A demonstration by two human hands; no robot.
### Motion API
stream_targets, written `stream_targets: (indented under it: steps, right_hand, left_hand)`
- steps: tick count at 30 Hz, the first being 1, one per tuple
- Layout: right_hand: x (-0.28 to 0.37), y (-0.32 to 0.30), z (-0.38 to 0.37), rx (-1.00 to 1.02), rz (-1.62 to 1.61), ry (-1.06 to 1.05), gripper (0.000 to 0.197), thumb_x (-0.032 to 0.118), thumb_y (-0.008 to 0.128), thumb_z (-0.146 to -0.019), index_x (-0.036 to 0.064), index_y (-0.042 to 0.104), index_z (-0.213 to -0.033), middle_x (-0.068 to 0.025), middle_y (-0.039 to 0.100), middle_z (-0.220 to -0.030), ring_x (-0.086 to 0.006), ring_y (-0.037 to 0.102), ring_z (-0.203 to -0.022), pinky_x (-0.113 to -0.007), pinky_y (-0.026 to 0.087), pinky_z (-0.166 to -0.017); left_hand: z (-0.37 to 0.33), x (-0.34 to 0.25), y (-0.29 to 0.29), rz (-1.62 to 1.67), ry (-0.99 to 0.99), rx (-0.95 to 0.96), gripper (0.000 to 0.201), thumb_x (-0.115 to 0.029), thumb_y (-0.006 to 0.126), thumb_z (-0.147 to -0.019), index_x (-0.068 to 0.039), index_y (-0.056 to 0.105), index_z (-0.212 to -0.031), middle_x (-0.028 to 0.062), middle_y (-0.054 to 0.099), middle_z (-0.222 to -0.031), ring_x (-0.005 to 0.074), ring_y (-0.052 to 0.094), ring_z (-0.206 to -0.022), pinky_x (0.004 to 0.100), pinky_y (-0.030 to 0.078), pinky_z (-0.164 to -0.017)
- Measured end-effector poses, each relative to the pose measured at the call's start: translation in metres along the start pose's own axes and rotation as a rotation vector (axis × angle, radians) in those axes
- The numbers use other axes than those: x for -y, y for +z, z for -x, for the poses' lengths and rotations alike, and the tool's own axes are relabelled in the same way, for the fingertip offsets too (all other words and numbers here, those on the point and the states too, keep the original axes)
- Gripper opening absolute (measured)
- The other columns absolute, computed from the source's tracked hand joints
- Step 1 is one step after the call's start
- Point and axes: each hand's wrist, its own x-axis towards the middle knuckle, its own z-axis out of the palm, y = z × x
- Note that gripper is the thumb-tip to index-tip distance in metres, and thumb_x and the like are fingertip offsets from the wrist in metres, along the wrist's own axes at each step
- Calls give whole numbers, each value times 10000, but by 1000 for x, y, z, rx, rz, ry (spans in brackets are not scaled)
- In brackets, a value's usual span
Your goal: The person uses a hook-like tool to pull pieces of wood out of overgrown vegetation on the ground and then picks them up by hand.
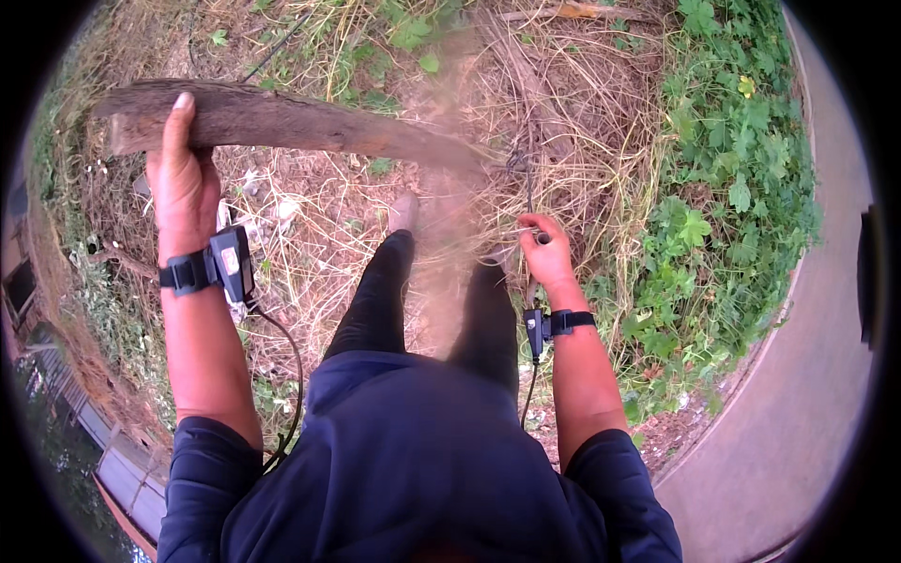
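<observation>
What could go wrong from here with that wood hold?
1. Tipping: the left hand grips the long piece of wood near one end, so the unsupported far end may dip or twist.
2. Tripping: the person's left shoe is among tangled dry stems, which might catch a foot.
3. Snagging: the black cable hangs in a loose loop beside the left forearm and might catch on something.

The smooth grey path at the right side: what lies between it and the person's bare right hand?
In the head view, dry tan stalks lie beyond the right hand, then leafy green plants reach to the grey path.
</observation>
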Motion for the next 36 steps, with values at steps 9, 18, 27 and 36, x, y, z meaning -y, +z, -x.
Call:
stream_targets:
  steps: [9, 18, 27, 36]
  right_hand:
    - [33, 8, -52, -49, -126, -5, 254, 78, 591, -827, 53, 667, -1068, -90, 662, -1023, -179, 622, -961, -280, 478, -866]
    - [76, -25, -43, 9, -373, 130, 219, 55, 584, -859, 51, 664, -1063, 21, 599, -787, -44, 474, -572, -198, 378, -505]
    - [57, -98, -36, -199, -534, 246, 236, 60, 609, -869, 29, 641, -1101, -5, 601, -830, -49, 445, -539, -187, 343, -490]
    - [64, -97, -42, -158, -514, 142, 191, 66, 596, -868, 33, 662, -1044, 38, 540, -662, -43, 434, -532, -189, 341, -498]
  left_hand:
    - [33, -63, 32, -68, 235, 86, 398, -229, 715, -846, 2, 574, -1138, 83, 629, -1078, 160, 576, -1023, 317, 428, -950]
    - [54, -31, 109, -283, 282, 342, 495, -183, 732, -826, 10, 517, -1228, 107, 575, -1182, 186, 537, -1092, 340, 424, -960]
    - [70, -65, 111, -139, 369, 817, 696, -288, 777, -753, 3, 450, -1295, 159, 554, -1223, 254, 541, -1140, 394, 431, -996]
    - [73, -57, 114, -363, 102, 980, 831, -321, 793, -705, -6, 381, -1354, 179, 501, -1320, 289, 494, -1214, 417, 406, -1032]
